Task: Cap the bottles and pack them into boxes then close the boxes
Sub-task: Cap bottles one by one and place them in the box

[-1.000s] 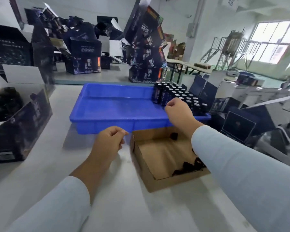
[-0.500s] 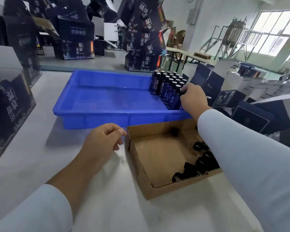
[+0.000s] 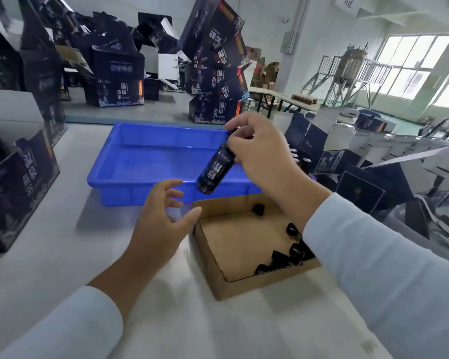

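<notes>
Lifted from the tray (image 3: pixel 140 187) since before, an uncapped bottle (image 3: pixel 215 168) hangs pinched in right hand (image 3: pixel 265 156) fingers; left hand (image 3: pixel 161 218) fingers spread empty below. Capping, packing remain.

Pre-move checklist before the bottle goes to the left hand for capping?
1. Right hand grips the dark labelled bottle near its top: ok.
2. Bottle lifted out of the blue plastic tray: ok.
3. Left hand open, holding nothing, below the bottle: ok.
4. Black caps in the shallow cardboard box: ok.
5. Bottle neck uncapped: cannot tell, fingers cover it.
6. Cap in hand: not ok.
</notes>
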